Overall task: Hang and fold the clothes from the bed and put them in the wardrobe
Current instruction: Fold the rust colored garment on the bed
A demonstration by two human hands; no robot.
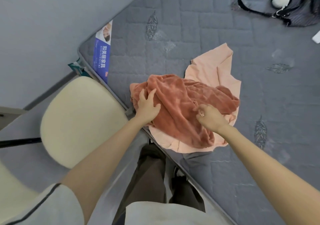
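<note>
Early stage: nothing folded or hung, no wardrobe or hanger in view. Rust fleece garment [181, 103] lies crumpled on a peach garment [213, 65] at the near corner of the bed [190, 25]. Left hand [148, 106] is flat, fingers spread, pressing the fleece's left edge. Right hand [209, 116] is curled and looks to pinch a fold of it. Fleece is thick, plush and lumpy. Peach cloth is thin, smooth and creased. Mattress is quilted grey with a leaf motif. Both pieces still to do.
</note>
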